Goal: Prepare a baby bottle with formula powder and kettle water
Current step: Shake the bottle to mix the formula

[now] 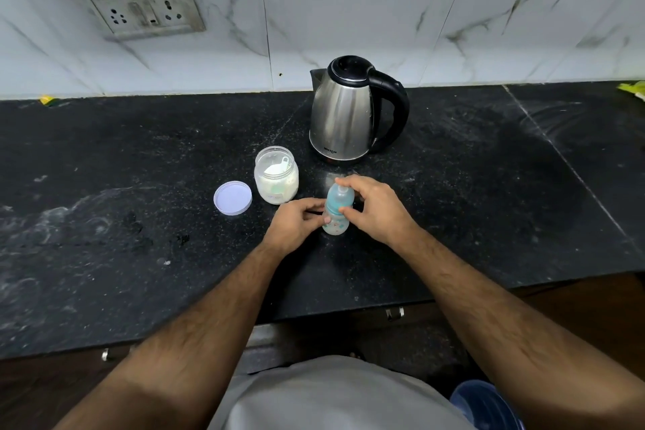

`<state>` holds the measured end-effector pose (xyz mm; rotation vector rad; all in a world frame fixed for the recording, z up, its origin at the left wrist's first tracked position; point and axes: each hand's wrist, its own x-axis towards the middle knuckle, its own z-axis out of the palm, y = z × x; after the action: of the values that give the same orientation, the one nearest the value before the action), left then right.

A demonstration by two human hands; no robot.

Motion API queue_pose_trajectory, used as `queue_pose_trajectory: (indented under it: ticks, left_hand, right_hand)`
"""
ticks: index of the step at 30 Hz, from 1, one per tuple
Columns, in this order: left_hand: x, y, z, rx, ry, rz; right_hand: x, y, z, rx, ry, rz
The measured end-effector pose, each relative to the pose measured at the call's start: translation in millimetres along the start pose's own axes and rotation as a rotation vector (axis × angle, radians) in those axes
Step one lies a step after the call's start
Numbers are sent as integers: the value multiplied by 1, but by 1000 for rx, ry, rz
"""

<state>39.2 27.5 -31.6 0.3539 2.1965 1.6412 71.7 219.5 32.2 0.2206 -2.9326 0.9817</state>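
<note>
While left hand (296, 222) steadies bottle (335, 216), right hand (371, 208) grips cap (339, 199).

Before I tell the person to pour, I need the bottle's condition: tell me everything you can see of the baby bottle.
The baby bottle stands upright on the black counter, in front of the kettle. Its body looks like clear plastic with small prints; the teal collar and dome cap are on. The left hand holds its body; the right hand grips the capped top.
</note>
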Motion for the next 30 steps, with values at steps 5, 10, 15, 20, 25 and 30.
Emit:
queue_pose_trajectory:
  ticks: [5, 10, 15, 20, 25, 30]
  left_hand:
    - [-3, 1, 1, 54, 13, 3]
    - [-21, -4, -5, 414, 89, 16]
    - [-53, -24, -3, 778, 65, 102]
    - [-71, -48, 11, 1047, 47, -48]
    - [-78, -63, 19, 1138, 71, -87]
    - [-74, -70, 20, 1162, 87, -86]
  right_hand:
    - [-5, 5, 11, -24, -21, -11]
    - [-14, 12, 26, 111, -27, 85]
    - [-13, 13, 40, 269, 9, 214]
    - [-11, 13, 48, 296, 49, 240]
    - [-18, 11, 47, 361, 107, 227]
    - [-31, 8, 43, 496, 175, 287]
